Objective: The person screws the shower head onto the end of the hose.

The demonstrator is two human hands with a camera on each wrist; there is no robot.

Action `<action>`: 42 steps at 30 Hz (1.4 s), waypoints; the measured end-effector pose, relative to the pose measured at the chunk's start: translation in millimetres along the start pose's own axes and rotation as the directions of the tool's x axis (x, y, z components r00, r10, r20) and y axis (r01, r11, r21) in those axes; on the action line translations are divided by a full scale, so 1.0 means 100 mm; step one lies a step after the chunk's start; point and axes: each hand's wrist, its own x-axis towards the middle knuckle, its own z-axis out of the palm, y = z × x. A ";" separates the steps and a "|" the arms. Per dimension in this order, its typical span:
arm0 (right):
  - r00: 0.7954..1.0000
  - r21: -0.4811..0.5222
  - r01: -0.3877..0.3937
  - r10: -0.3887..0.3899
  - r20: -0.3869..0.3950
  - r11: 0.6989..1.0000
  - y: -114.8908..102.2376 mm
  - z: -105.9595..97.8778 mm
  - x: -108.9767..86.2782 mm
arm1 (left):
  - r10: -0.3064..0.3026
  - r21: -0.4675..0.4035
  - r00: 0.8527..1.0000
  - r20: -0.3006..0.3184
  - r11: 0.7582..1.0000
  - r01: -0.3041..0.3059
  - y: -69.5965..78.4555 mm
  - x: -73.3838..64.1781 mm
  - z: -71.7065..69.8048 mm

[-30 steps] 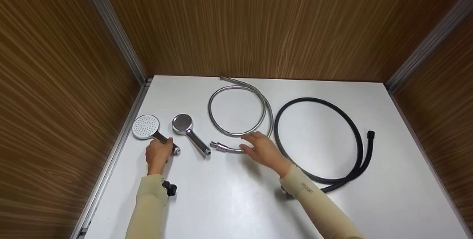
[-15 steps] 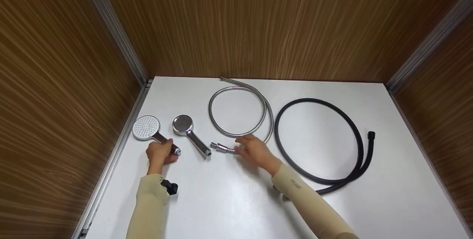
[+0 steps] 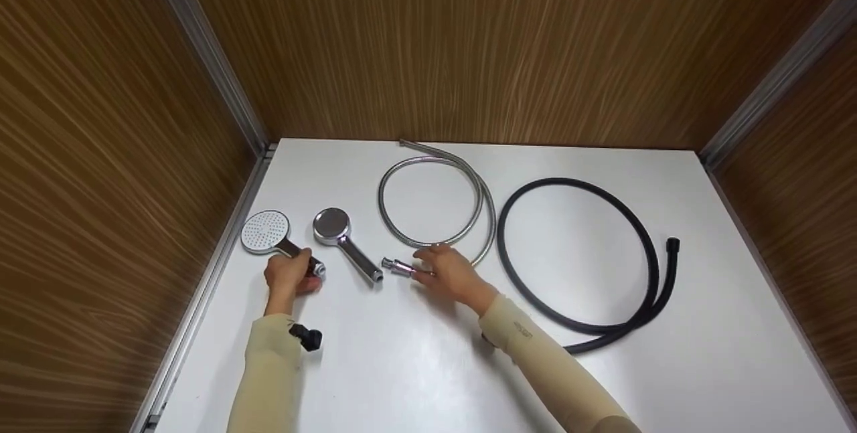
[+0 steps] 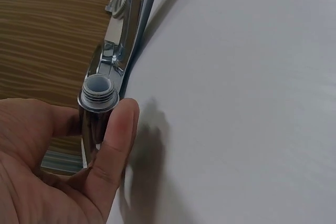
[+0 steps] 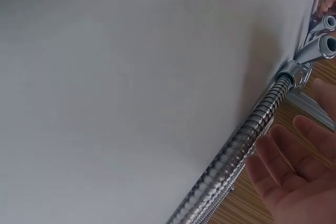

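Honestly, seems barely started: left hand (image 3: 289, 274) pinches the white shower head (image 3: 266, 230) at left on the counter (image 3: 375, 366), right hand (image 3: 452, 274) loosely spread by the silver hose (image 3: 481, 185), nothing joined yet.

Silver hose (image 5: 236, 146): glossy, ribbed metal. Black hose (image 3: 557, 181): smooth, low-sheen. White-faced shower head (image 3: 266, 231): plastic-looking face, polished metallic handle. Second shower head (image 3: 332, 224): glossy, chrome-like. Tabletop (image 3: 402, 366): smooth, semi-gloss. Wall panels (image 3: 428, 51): wood-grain. Sleeves (image 3: 269, 369): matt cloth

Shower head (image 3: 266, 231): round white face up, dark handle (image 3: 288, 247) pinched in left hand (image 3: 286, 275), threaded end (image 4: 98, 94) bare. Silver hose (image 3: 481, 187): coiled flat, chrome connector (image 3: 398, 267) pointing left, right hand (image 3: 452, 274) close beside.
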 end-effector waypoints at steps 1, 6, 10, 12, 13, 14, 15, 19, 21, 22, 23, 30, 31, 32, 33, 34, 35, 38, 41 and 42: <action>1.000 0.001 0.003 -0.003 0.004 1.000 0.00 0.01 0.00 | -0.003 -0.002 1.000 0.002 1.000 0.003 0.00 -0.01 0.00; 0.999 -0.004 0.034 -0.034 -0.010 0.999 -0.03 0.08 0.04 | -0.021 -0.009 1.000 0.008 1.000 0.021 -0.02 0.00 0.00; 0.999 -0.003 0.038 -0.038 -0.014 0.999 -0.06 0.12 0.07 | -0.032 -0.055 0.999 0.037 0.998 0.034 -0.05 0.02 0.00; 0.999 -0.006 0.037 -0.037 -0.009 0.999 -0.07 0.14 0.09 | -0.032 -0.096 0.998 0.053 0.995 0.037 -0.05 0.03 0.00; 0.999 -0.007 0.035 -0.035 -0.005 0.999 -0.08 0.15 0.10 | -0.030 -0.126 0.998 0.063 0.991 0.038 -0.05 0.03 0.00; 0.999 -0.011 0.034 -0.034 0.000 0.999 -0.08 0.15 0.11 | -0.029 -0.156 0.997 0.072 0.987 0.040 -0.05 0.02 0.00; 0.999 -0.014 0.035 -0.035 0.001 0.999 -0.08 0.16 0.12 | -0.029 -0.186 0.997 0.077 0.982 0.043 -0.04 0.02 0.00; 0.999 -0.026 0.034 -0.033 0.016 0.999 -0.08 0.18 0.16 | -0.036 -0.318 0.992 0.120 0.945 0.073 -0.03 0.02 0.00; 0.999 -0.027 0.044 -0.044 0.015 0.999 -0.08 0.19 0.17 | -0.042 -0.362 0.991 0.128 0.928 0.086 -0.02 0.02 -0.01; 0.999 -0.027 0.048 -0.047 0.018 0.998 -0.08 0.19 0.18 | -0.044 -0.386 0.990 0.133 0.918 0.093 -0.02 0.03 -0.02; 0.998 -0.027 0.054 -0.053 0.016 0.998 -0.08 0.20 0.18 | -0.047 -0.406 0.989 0.138 0.908 0.099 -0.01 0.03 -0.02; 0.998 -0.015 0.057 -0.057 0.024 0.998 -0.09 0.21 0.23 | -0.033 -0.481 0.967 0.252 0.863 0.155 -0.02 0.07 -0.03; 0.998 -0.020 0.058 -0.057 0.027 0.998 -0.09 0.21 0.23 | -0.035 -0.483 0.962 0.272 0.859 0.168 -0.02 0.07 -0.02; 0.998 -0.023 0.057 -0.056 0.031 0.998 -0.09 0.21 0.23 | -0.037 -0.488 0.957 0.289 0.854 0.180 -0.02 0.07 -0.02; 0.998 -0.028 0.057 -0.056 0.037 0.998 -0.08 0.21 0.23 | -0.039 -0.494 0.954 0.297 0.849 0.188 -0.03 0.07 -0.01; 0.998 -0.031 0.058 -0.057 0.041 0.998 -0.08 0.21 0.24 | -0.040 -0.497 0.951 0.306 0.845 0.196 -0.03 0.08 -0.01; 0.997 -0.036 0.061 -0.060 0.043 0.997 -0.08 0.22 0.24 | -0.040 -0.502 0.949 0.312 0.841 0.200 -0.04 0.08 -0.01; 0.997 -0.044 0.060 -0.058 0.052 0.997 -0.07 0.22 0.25 | -0.034 -0.516 0.951 0.309 0.834 0.197 -0.05 0.09 0.01; 0.997 -0.049 0.054 -0.051 0.058 0.997 -0.06 0.22 0.25 | -0.027 -0.522 0.950 0.311 0.831 0.195 -0.04 0.09 0.03; 0.997 -0.050 0.050 -0.047 0.060 0.998 -0.06 0.21 0.25 | -0.027 -0.521 0.950 0.311 0.831 0.194 -0.04 0.09 0.04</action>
